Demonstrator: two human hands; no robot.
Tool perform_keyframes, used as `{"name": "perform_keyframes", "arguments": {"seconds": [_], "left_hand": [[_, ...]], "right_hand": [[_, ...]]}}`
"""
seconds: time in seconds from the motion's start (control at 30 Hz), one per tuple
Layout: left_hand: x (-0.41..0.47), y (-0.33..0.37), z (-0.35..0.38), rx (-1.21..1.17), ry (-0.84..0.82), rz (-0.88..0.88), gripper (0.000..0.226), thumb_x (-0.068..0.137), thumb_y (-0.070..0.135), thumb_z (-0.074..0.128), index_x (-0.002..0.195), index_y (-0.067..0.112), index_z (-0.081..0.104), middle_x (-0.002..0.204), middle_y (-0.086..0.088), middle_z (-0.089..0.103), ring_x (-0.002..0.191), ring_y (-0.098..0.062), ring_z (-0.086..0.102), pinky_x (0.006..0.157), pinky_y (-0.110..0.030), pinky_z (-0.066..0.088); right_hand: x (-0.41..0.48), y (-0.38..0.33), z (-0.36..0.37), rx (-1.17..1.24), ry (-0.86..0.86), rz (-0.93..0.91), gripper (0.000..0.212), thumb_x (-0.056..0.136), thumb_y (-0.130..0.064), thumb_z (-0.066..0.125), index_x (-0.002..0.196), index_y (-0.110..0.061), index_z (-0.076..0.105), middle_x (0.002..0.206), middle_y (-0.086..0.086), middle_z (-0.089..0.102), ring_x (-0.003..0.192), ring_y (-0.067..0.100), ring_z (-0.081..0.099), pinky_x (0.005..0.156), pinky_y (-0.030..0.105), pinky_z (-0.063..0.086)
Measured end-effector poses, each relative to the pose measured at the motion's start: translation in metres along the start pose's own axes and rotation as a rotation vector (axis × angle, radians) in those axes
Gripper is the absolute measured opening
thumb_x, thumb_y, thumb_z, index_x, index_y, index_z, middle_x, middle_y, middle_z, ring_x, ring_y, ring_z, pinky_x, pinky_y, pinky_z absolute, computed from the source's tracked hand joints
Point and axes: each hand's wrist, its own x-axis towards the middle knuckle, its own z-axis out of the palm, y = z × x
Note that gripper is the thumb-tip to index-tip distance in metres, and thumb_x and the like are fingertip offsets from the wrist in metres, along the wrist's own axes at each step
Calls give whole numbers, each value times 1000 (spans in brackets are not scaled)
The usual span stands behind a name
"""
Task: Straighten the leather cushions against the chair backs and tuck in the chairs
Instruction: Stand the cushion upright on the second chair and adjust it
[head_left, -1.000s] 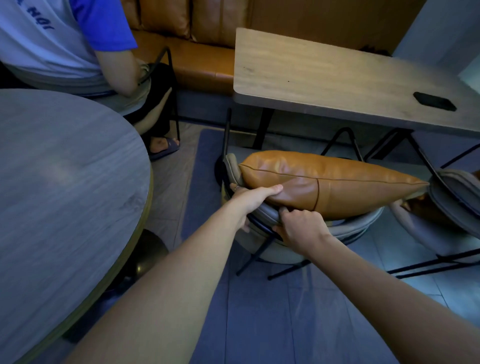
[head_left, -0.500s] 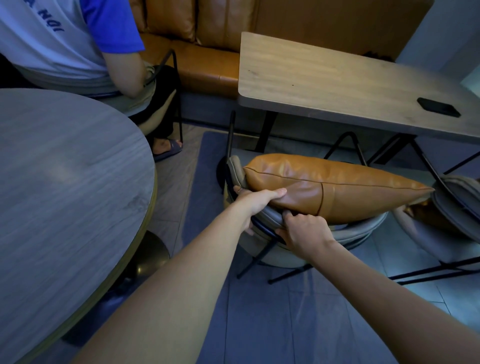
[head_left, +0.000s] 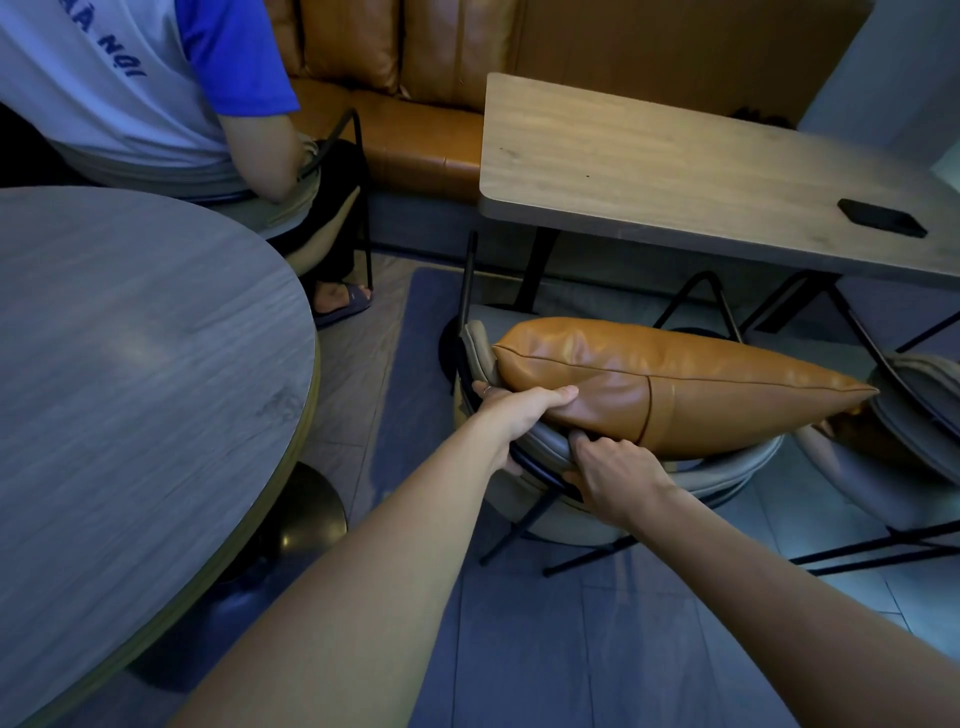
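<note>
The grey chair (head_left: 618, 467) holds one thing: a tan leather cushion (head_left: 675, 384) lying long-ways along the top of its curved back, its pointed end reaching toward 3 o'clock. The left hand (head_left: 511, 415) wraps the chair back's rim, thumb stretched flat against the cushion's near face and the other fingers curled over the rim. The right hand (head_left: 618, 478) clamps the same rim just beside it, toward 4 o'clock, thumb up touching the cushion's lower seam, the other fingers hidden below.

The chair stands at the near edge of the rectangular table (head_left: 675, 166), its seat partly under the tabletop. A black phone (head_left: 881, 218) lies at the table's 3 o'clock end. At 9 o'clock, the round table (head_left: 130, 364) has its rim near the left forearm, with a strip of open floor between it and the chair. A second chair (head_left: 914, 415) sits close by at 3 o'clock. A seated person (head_left: 130, 93) is at 11 o'clock.
</note>
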Motion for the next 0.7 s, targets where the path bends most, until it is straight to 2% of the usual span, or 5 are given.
{"name": "perform_keyframes", "arguments": {"seconds": [0.23, 0.4, 0.5, 0.7], "left_hand": [[-3, -6, 8, -36, 7, 40, 127, 69, 52, 88, 161, 13, 11, 144, -12, 52, 112, -31, 58, 84, -50, 55], [-3, -4, 8, -55, 5, 42, 125, 68, 52, 89, 161, 14, 14, 145, -11, 51, 121, -32, 57, 89, -52, 56], [-3, -2, 13, -60, -3, 48, 127, 70, 51, 89, 162, 13, 10, 148, -12, 49, 126, -33, 55, 91, -53, 56], [1, -2, 26, -62, 3, 54, 131, 70, 52, 89, 161, 13, 4, 148, -13, 49, 121, -33, 57, 92, -55, 55]], "right_hand": [[-6, 6, 1, 19, -43, -4, 38, 106, -36, 45, 136, -14, 40, 125, 8, 63, 116, 33, 63, 84, 41, 48], [-1, 8, 0, 39, -57, -4, 37, 105, -37, 49, 134, -16, 43, 123, 7, 64, 114, 32, 64, 82, 41, 48], [0, 14, 0, 52, -61, 4, 38, 105, -38, 49, 136, -17, 42, 123, 7, 63, 113, 31, 64, 82, 40, 48], [-4, 27, 4, 11, -33, 37, 41, 106, -43, 44, 139, -18, 40, 123, 6, 65, 113, 31, 65, 76, 38, 43]]}}
